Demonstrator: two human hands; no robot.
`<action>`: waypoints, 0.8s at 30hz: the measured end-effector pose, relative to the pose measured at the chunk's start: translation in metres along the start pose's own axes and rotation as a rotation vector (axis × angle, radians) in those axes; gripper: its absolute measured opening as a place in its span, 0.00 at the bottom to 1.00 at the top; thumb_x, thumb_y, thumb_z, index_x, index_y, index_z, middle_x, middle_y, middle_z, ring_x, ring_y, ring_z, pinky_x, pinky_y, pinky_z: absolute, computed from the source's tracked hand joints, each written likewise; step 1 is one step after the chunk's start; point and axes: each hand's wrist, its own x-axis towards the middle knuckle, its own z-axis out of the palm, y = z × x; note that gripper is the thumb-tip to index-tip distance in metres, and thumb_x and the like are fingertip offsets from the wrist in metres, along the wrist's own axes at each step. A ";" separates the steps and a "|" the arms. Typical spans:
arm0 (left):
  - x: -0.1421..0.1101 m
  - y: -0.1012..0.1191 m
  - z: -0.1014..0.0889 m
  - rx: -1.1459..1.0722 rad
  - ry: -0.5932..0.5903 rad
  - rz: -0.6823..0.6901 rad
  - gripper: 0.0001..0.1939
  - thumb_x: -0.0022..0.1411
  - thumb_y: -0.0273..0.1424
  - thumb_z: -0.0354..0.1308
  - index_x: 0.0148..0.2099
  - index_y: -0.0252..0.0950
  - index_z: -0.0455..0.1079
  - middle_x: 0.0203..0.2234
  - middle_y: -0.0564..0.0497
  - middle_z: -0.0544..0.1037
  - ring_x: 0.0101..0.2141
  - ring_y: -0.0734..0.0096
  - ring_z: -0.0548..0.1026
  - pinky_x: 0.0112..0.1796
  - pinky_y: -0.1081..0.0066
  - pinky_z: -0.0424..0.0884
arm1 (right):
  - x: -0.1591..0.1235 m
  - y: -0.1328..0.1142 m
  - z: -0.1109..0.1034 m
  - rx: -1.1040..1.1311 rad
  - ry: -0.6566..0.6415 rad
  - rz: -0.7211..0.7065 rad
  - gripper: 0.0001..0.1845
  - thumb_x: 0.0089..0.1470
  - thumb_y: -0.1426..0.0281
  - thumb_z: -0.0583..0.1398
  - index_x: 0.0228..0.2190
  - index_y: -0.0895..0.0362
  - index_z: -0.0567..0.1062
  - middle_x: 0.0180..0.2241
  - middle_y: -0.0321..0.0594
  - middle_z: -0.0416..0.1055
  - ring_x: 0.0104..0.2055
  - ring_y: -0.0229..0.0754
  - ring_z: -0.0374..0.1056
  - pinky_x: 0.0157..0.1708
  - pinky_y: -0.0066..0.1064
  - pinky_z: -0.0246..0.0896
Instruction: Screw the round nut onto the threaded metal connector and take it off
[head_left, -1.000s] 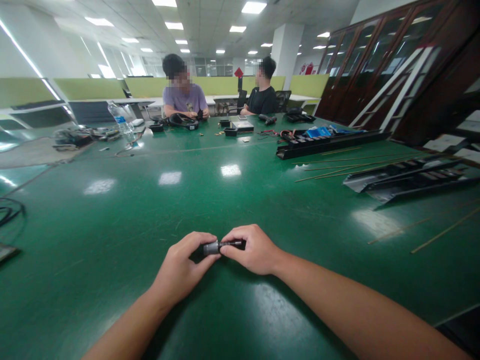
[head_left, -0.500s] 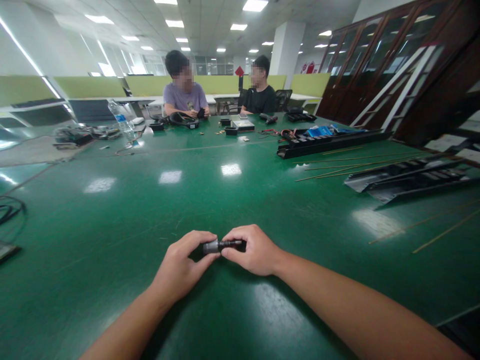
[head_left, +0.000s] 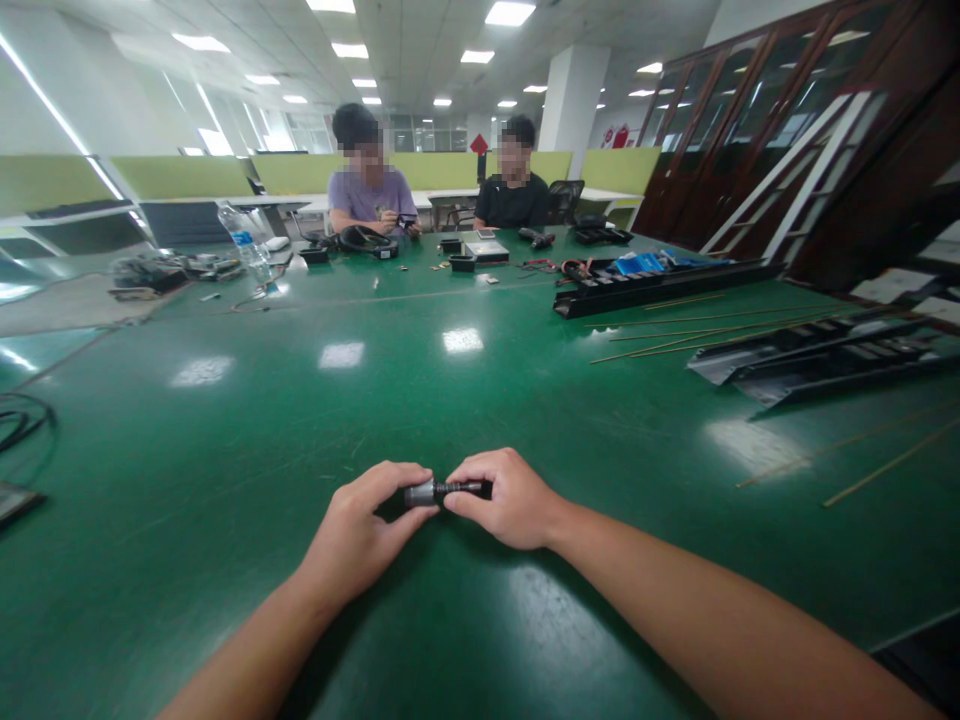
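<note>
A small grey metal cylinder with a dark ridged shaft [head_left: 422, 494] lies sideways between my hands, low over the near part of the green table [head_left: 300, 410]. My left hand [head_left: 367, 535] pinches its thick grey body between thumb and fingers. From the other side, my right hand [head_left: 506, 500] closes thumb and forefinger around the thin ridged shaft, which points right. The shaft's far end runs into the shade of my right palm. The exact kind of part is too small to make out.
Black metal channels [head_left: 660, 285] and thin rods [head_left: 675, 340] lie to the right. A plastic bottle [head_left: 244, 240] stands at the far left, near cables and scrap. Across the table sit two people, one in a purple shirt [head_left: 367, 195], one in a black shirt [head_left: 514, 203].
My hands keep their hold with only a tiny shift. Across the table, the person in black has turned their head forward, and the person in purple has moved their hands.
</note>
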 end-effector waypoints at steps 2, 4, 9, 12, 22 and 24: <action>0.000 0.000 0.000 0.005 0.006 0.003 0.13 0.61 0.32 0.64 0.48 0.40 0.73 0.40 0.50 0.80 0.41 0.68 0.79 0.44 0.69 0.75 | 0.000 0.001 0.000 0.011 0.002 0.002 0.08 0.55 0.69 0.62 0.32 0.58 0.82 0.26 0.36 0.74 0.29 0.37 0.67 0.30 0.27 0.55; 0.000 -0.001 -0.001 0.007 0.009 0.005 0.13 0.61 0.33 0.64 0.48 0.40 0.73 0.40 0.50 0.80 0.41 0.68 0.79 0.44 0.69 0.75 | -0.001 0.003 0.001 0.011 -0.001 0.010 0.08 0.55 0.69 0.62 0.33 0.58 0.82 0.27 0.36 0.74 0.29 0.37 0.67 0.30 0.27 0.55; 0.000 -0.002 0.000 0.014 0.010 0.012 0.13 0.61 0.32 0.64 0.48 0.40 0.73 0.40 0.51 0.80 0.41 0.68 0.78 0.45 0.69 0.75 | 0.000 0.005 0.000 -0.016 -0.019 0.000 0.09 0.54 0.68 0.63 0.35 0.58 0.82 0.28 0.37 0.76 0.29 0.37 0.68 0.31 0.27 0.57; -0.001 -0.002 0.000 0.015 0.007 0.005 0.13 0.61 0.33 0.64 0.48 0.40 0.73 0.40 0.50 0.80 0.41 0.68 0.78 0.45 0.69 0.75 | 0.000 0.004 0.000 -0.027 -0.025 0.011 0.08 0.54 0.67 0.64 0.32 0.58 0.82 0.26 0.37 0.75 0.28 0.37 0.68 0.30 0.27 0.57; -0.002 -0.003 -0.001 0.009 0.011 0.002 0.13 0.61 0.33 0.64 0.49 0.40 0.73 0.40 0.50 0.80 0.41 0.68 0.78 0.44 0.69 0.75 | 0.000 0.005 0.001 -0.005 0.031 0.026 0.10 0.55 0.65 0.63 0.31 0.58 0.82 0.25 0.37 0.75 0.27 0.37 0.67 0.29 0.27 0.55; -0.001 -0.003 -0.002 0.012 0.011 0.007 0.13 0.61 0.33 0.64 0.49 0.40 0.73 0.40 0.50 0.80 0.41 0.68 0.78 0.44 0.69 0.75 | 0.000 0.006 0.001 -0.005 0.030 0.028 0.10 0.55 0.65 0.64 0.31 0.58 0.82 0.25 0.37 0.75 0.27 0.37 0.67 0.29 0.27 0.56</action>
